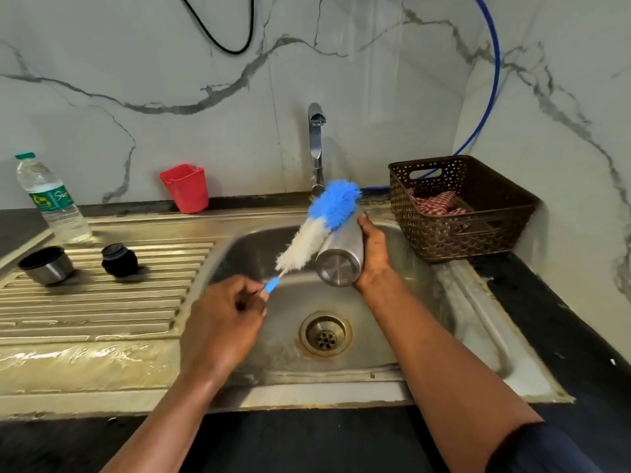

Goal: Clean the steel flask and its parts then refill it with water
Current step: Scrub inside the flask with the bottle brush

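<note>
So the steel flask [341, 249] is up in the air over the sink [273, 349], just below the tap [316, 148]. It's tilted so the round base faces the camera and the mouth end points back toward the wall. The right hand [374, 254] has it from the right side, fingers curled round the body and thumb up near the top end. The left hand [225, 315] is lower and to the left, thumb and fingers pinched together on the little blue handle end of the bottle brush [321, 223]. The brush runs up diagonally with its white and blue bristles lying along the flask's left side, on the outside. The blue tip reaches up by the mouth end, but I honestly can't tell if any of it is inside. On the ribbed drainboard [102, 302] to the left sit the flask's other bits: the steel cup [46, 266] open side up and the black stopper [119, 260] just beside it, not touching. Behind those there's a plastic water bottle [51, 199], and a red cup [186, 192] against the marble wall. Right of the sink is a brown basket [478, 233] with a red checked cloth [437, 204] in it.
</note>
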